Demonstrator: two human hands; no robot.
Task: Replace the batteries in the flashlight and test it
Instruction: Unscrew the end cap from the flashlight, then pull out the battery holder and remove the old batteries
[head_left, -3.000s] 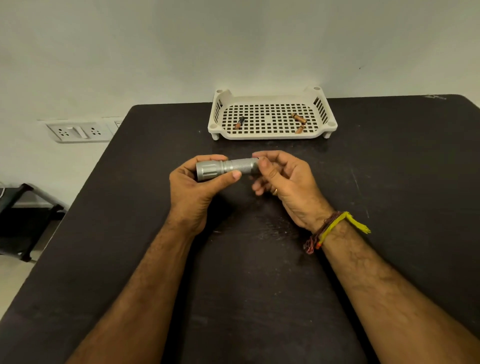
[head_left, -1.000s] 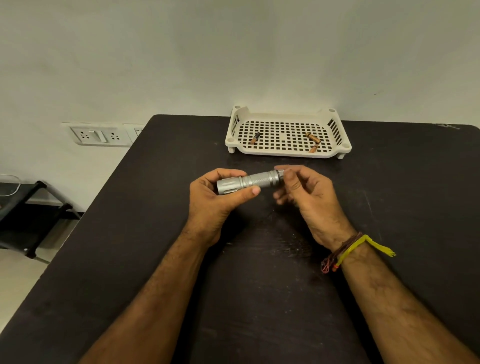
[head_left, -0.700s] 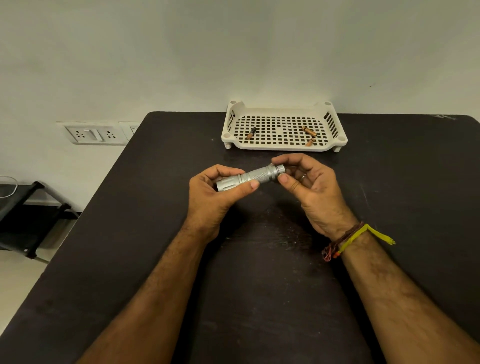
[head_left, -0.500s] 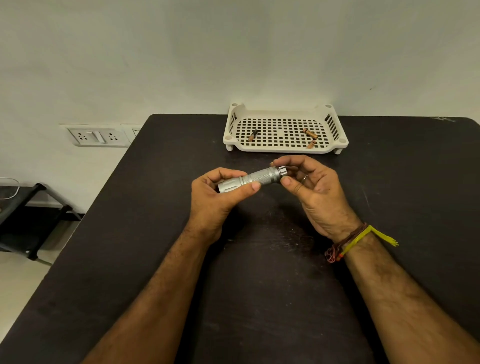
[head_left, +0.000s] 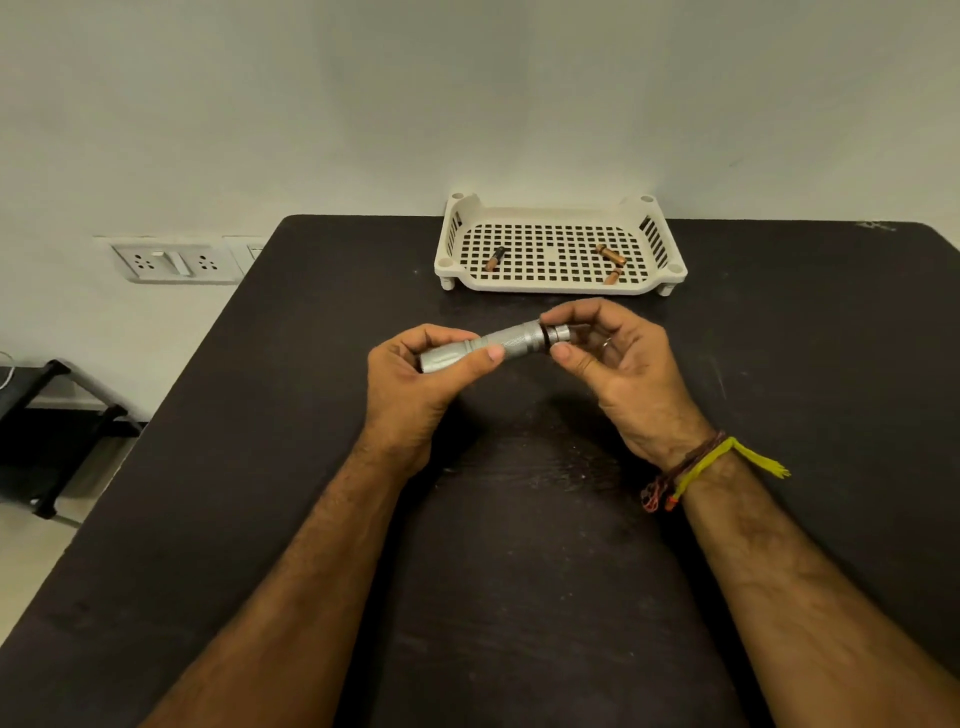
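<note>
Head view: I see the left hand (head_left: 415, 379) curled around the wide front end of the flashlight (head_left: 498, 343), so its lens is hidden from me behind the fingers. The right hand (head_left: 618, 364) pinches the tail cap (head_left: 558, 333) between thumb and forefinger; the far side of the cap is covered by that forefinger. A dark ring shows between cap and body, but I cannot tell if the cap is fully loose or only partly turned. Both forearms are cut off by the lower edge.

I can read no brand or writing on the flashlight, and the labels of the batteries are too small for me.

The flashlight is silver metal, a cylinder with fine knurled texture on the middle part, held a little above the table (head_left: 519, 571) and tilted up toward the right hand. The table is black, matt, with pale scratches just below the hands. Beyond the right hand stands a cream plastic tray (head_left: 670, 270) with square holes and short feet. In it lie one battery (head_left: 495, 258) beyond the left hand and two copper-coloured batteries (head_left: 608, 254) beyond the right one. On the right wrist are yellow and brown threads (head_left: 696, 470).
</note>
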